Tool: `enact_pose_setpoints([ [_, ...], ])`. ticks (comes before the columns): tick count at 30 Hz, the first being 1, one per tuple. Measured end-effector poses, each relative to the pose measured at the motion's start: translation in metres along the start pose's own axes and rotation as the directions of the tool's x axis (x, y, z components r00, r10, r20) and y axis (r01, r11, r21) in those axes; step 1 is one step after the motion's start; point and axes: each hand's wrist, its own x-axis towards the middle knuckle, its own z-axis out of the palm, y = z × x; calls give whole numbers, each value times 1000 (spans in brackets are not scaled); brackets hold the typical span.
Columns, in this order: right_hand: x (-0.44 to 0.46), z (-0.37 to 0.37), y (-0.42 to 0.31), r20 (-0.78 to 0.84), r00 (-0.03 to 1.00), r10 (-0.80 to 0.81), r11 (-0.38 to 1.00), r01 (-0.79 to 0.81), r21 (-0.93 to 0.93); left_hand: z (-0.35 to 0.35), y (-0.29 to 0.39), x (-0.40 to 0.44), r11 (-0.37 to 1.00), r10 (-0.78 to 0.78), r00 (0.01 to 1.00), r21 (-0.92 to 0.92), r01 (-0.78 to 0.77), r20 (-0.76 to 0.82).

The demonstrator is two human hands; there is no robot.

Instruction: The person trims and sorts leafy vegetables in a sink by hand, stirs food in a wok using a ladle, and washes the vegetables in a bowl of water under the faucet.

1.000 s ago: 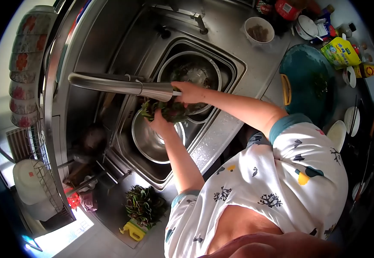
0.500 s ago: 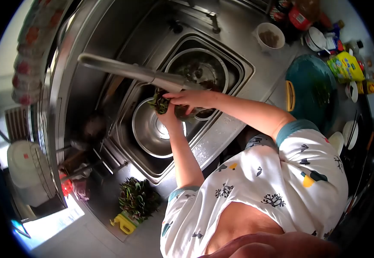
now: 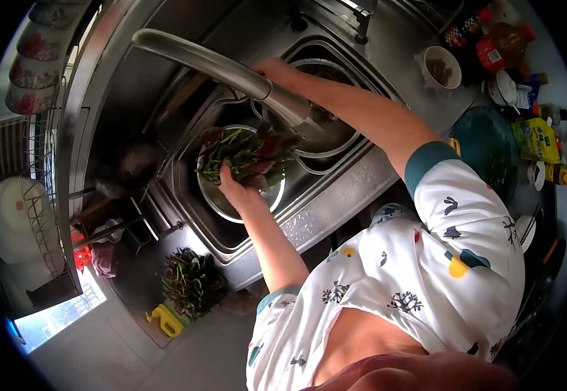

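My left hand [image 3: 236,190] grips a bunch of leafy greens [image 3: 241,153], green with dark reddish leaves. The bunch sits above a round steel bowl [image 3: 215,207] in the left basin, hiding much of the bowl. Stretched across the right basin, my right hand [image 3: 278,73] is close to the far side of the tap spout [image 3: 225,68]; its fingertips are partly hidden, and whether it touches anything is unclear. Below the spout's end, a second steel bowl [image 3: 326,155] stands in the right basin, mostly covered by my forearm and the spout.
Another pile of greens [image 3: 193,281] lies left of the sink near a yellow-handled item [image 3: 166,319]. To the right are a white tub [image 3: 441,68], a teal basin [image 3: 482,146], several bottles and a yellow packet [image 3: 535,139]. A wire rack [image 3: 39,228] stands at far left.
The greens in my left hand now show as a wide, spread bunch. My right hand has left my left hand and moved up past the spout. The view has shifted slightly.
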Motion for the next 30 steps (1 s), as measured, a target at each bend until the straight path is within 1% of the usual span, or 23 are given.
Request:
enact_pose_setpoints([
  [1, 7, -1, 1, 21, 999, -26, 999, 27, -28, -7, 4, 2, 999, 26, 999, 35, -26, -25],
  [3, 18, -2, 9, 64, 995, -71, 994, 76, -79, -10, 13, -2, 1000, 17, 998, -5, -17, -62],
  [4, 25, -1, 11, 40, 998, -58, 997, 60, -55, -17, 14, 1, 999, 3, 998, -46, -6, -69],
  [6, 35, 1, 13, -7, 999, -31, 1000, 31, -3, -5, 26, -9, 999, -6, 994, -38, 1, -112],
  [7, 39, -3, 15, 81, 997, 19, 993, -29, 116, -1, 30, -12, 999, -7, 991, -34, 2, -133],
  [10, 30, -28, 4, 226, 946, 233, 934, -282, 217, -22, 40, -3, 1000, 21, 985, -18, -25, -172],
  [11, 20, -43, 5, 237, 943, 233, 931, -286, 225, -34, 43, 2, 999, 12, 990, -46, -19, -144],
  [12, 12, -50, 30, 208, 978, 28, 983, -65, 173, -37, 49, 1, 997, 55, 980, -38, -64, -191],
  [13, 5, -59, 55, 193, 964, -183, 980, 164, 110, -38, 56, -3, 997, 64, 976, -28, -71, -208],
  [14, -12, -72, 62, 428, 898, -102, 972, 182, -151, -39, 62, -6, 997, 73, 972, -20, -80, -225],
  [15, -30, -83, 66, 612, 790, 47, 887, 249, -390, -47, 65, -4, 994, 103, 954, 55, -91, -281],
  [16, -52, -81, 75, 711, 677, 190, 844, 257, -470, -58, 68, -1, 992, 116, 957, 70, -101, -266],
  [17, -79, -84, 78, 752, 629, 198, 817, 317, -481, -60, 71, -3, 995, 95, 953, 54, -83, -288],
  [18, -102, -76, 75, 702, 629, 334, 668, 367, -647, -61, 73, -5, 997, 75, 947, 36, -67, -311],
  [19, -119, -73, 79, 709, 611, 351, 667, 369, -648, -62, 72, -6, 997, 79, 941, 35, -72, -330],
  [20, -135, -65, 84, 621, 689, 374, 622, 310, -719, -64, 70, -6, 997, 83, 934, 37, -75, -348],
  [22, -142, -29, 148, 627, 694, 353, 635, 315, -706, -68, 69, -5, 997, 72, 920, 34, -64, -385],
  [23, -138, -31, 143, 630, 698, 339, 665, 296, -686, -69, 69, -4, 998, 58, 913, 31, -50, -403],
  [25, -129, -30, 108, 642, 702, 308, 729, 259, -633, -65, 69, -9, 998, 57, 901, 50, -39, -430],
  [26, -123, -33, 88, 528, 828, 188, 745, 230, -626, -63, 69, -13, 997, 61, 898, 65, -36, -435],
  [27, -118, -35, 78, 386, 920, 66, 760, 205, -617, -62, 69, -16, 996, 64, 896, 77, -33, -440],
  [29, -104, -34, 82, 232, 968, -96, 739, 226, -634, -62, 65, -19, 991, 91, 896, 125, -40, -435],
  [30, -103, -31, 85, 214, 971, -106, 728, 222, -649, -62, 63, -20, 991, 91, 895, 127, -39, -437],
])
